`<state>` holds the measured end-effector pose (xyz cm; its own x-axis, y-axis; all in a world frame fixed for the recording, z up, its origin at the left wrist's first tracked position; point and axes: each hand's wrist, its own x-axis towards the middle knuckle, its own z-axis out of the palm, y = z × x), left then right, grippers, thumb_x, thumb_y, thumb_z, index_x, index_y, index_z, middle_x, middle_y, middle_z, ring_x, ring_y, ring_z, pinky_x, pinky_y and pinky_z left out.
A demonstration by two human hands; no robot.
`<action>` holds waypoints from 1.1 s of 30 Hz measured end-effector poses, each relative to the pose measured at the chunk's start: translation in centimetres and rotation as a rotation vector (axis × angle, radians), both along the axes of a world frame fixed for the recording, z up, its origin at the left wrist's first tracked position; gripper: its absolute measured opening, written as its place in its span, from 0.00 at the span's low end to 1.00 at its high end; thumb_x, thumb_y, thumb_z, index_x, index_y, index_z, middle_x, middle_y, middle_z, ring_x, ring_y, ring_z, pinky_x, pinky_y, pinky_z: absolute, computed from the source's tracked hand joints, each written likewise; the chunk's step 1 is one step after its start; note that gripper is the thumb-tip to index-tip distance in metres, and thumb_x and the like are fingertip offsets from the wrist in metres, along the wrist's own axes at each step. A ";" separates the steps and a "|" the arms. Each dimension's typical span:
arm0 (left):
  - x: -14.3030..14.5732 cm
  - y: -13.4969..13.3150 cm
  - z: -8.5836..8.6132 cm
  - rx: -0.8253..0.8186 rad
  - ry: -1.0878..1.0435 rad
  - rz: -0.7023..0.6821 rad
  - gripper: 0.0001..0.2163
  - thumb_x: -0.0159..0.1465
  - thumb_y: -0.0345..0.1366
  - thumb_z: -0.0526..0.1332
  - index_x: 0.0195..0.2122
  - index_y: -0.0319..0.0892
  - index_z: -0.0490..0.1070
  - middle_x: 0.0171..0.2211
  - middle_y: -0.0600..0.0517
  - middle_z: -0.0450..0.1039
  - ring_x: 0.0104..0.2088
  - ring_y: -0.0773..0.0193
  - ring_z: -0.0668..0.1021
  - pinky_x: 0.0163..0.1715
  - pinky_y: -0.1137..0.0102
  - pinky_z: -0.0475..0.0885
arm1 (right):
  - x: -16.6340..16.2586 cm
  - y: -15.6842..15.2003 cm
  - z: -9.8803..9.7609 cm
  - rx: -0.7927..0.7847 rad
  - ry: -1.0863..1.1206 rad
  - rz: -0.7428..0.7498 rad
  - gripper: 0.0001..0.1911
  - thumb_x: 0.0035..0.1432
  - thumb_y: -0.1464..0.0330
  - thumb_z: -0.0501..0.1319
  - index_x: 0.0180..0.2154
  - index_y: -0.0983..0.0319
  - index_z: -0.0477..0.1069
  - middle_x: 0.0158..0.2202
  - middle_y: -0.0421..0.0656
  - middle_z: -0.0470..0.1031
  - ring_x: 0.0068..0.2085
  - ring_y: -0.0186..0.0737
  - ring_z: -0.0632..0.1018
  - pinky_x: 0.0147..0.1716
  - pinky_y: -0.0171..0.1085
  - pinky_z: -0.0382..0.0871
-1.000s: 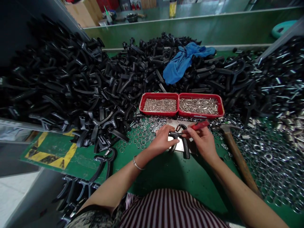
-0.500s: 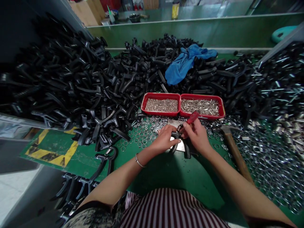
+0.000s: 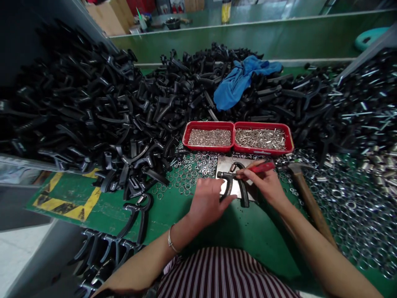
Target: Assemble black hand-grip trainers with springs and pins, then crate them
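A black hand-grip [image 3: 232, 184] lies on a steel plate [image 3: 222, 164] in the middle of the green table [image 3: 235, 225], spring end at 12 o'clock and both handles pointing toward 6. The right hand [image 3: 267, 183], at 3 o'clock of it, pinches a red-handled tool [image 3: 262, 167] between thumb and fingers, with the tip at the spring end. The left hand [image 3: 207, 199] sits at 7 o'clock with its fingers curled and the thumb against the left handle; whether it truly clamps the handle cannot be told.

At 12 o'clock of the plate stand two red trays, the left tray [image 3: 207, 123] with small silver bits and the right tray [image 3: 290, 142] with pins. Loose rings [image 3: 189, 174] lie scattered at 9 to 10 o'clock. A hammer [image 3: 310, 205] lies at 3 to 4 o'clock, just beside the right wrist. A black pile [image 3: 93, 111] of parts fills 9 through 1 o'clock, with a blue cloth [image 3: 238, 80] on top at 12. Assembled hand-grips [image 3: 136, 215] lie at 8 o'clock.
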<state>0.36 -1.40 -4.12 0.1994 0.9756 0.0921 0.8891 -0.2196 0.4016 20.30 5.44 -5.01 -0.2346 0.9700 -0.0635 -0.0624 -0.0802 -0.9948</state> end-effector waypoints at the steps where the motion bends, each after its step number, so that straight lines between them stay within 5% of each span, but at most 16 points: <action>1: 0.3 -0.6 0.0 -0.043 0.077 -0.031 0.27 0.66 0.57 0.54 0.52 0.37 0.68 0.40 0.42 0.75 0.42 0.51 0.76 0.47 0.54 0.67 | 0.0 -0.3 0.0 0.025 -0.024 -0.002 0.11 0.59 0.59 0.67 0.37 0.59 0.69 0.38 0.44 0.80 0.39 0.44 0.83 0.45 0.45 0.77; 7: 1.3 -0.8 -1.4 -0.136 0.245 -0.150 0.24 0.71 0.43 0.51 0.63 0.30 0.58 0.40 0.41 0.78 0.40 0.53 0.79 0.48 0.58 0.68 | 0.4 -1.6 -1.3 0.175 -0.223 -0.083 0.09 0.63 0.60 0.63 0.40 0.58 0.73 0.42 0.47 0.80 0.43 0.48 0.82 0.48 0.50 0.76; 15: 0.9 0.2 -0.8 -0.217 0.238 -0.184 0.24 0.70 0.41 0.52 0.63 0.32 0.57 0.37 0.42 0.80 0.37 0.53 0.81 0.49 0.58 0.69 | 0.1 -1.9 -2.3 0.472 -0.480 -0.150 0.05 0.63 0.65 0.62 0.41 0.58 0.72 0.38 0.46 0.79 0.39 0.45 0.82 0.43 0.46 0.77; 19: 0.7 0.3 -1.0 -0.229 0.232 -0.208 0.24 0.70 0.41 0.51 0.64 0.32 0.56 0.36 0.43 0.80 0.37 0.54 0.81 0.49 0.58 0.69 | 1.1 -0.6 -1.7 0.712 -0.579 0.064 0.07 0.61 0.68 0.63 0.42 0.58 0.72 0.40 0.46 0.80 0.41 0.44 0.82 0.43 0.44 0.77; 21: 0.6 0.4 -1.1 -0.222 0.232 -0.216 0.25 0.70 0.40 0.51 0.64 0.31 0.56 0.36 0.43 0.80 0.37 0.54 0.81 0.49 0.58 0.69 | 1.9 0.2 -1.0 0.818 -0.641 0.035 0.07 0.60 0.68 0.64 0.42 0.58 0.73 0.40 0.46 0.81 0.41 0.45 0.82 0.45 0.45 0.77; 25: 0.5 0.6 -1.4 -0.199 0.232 -0.206 0.24 0.70 0.41 0.51 0.63 0.32 0.57 0.35 0.43 0.80 0.36 0.54 0.81 0.49 0.59 0.70 | 2.0 0.2 -0.1 0.605 -0.469 -0.304 0.08 0.62 0.67 0.63 0.44 0.57 0.71 0.40 0.46 0.81 0.39 0.45 0.82 0.44 0.48 0.77; 29: 0.5 0.8 -1.4 -0.214 0.220 -0.192 0.24 0.70 0.42 0.52 0.62 0.33 0.58 0.36 0.43 0.80 0.36 0.54 0.81 0.47 0.60 0.70 | 0.3 -1.5 -0.7 0.307 -0.292 -0.128 0.07 0.64 0.62 0.62 0.41 0.57 0.71 0.39 0.45 0.81 0.40 0.46 0.83 0.44 0.49 0.77; 33: 0.5 0.8 -1.5 -0.207 0.206 -0.201 0.24 0.69 0.41 0.52 0.63 0.33 0.56 0.36 0.43 0.80 0.36 0.54 0.81 0.47 0.60 0.71 | -0.3 -2.4 -1.4 0.235 -0.271 -0.189 0.10 0.62 0.56 0.62 0.40 0.55 0.73 0.39 0.46 0.80 0.43 0.52 0.82 0.44 0.52 0.77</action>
<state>0.82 -0.62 -5.59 0.3831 0.9088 -0.1655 0.9034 -0.3312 0.2724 20.01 3.00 -6.43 -0.0564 0.9898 0.1305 0.2130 0.1396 -0.9670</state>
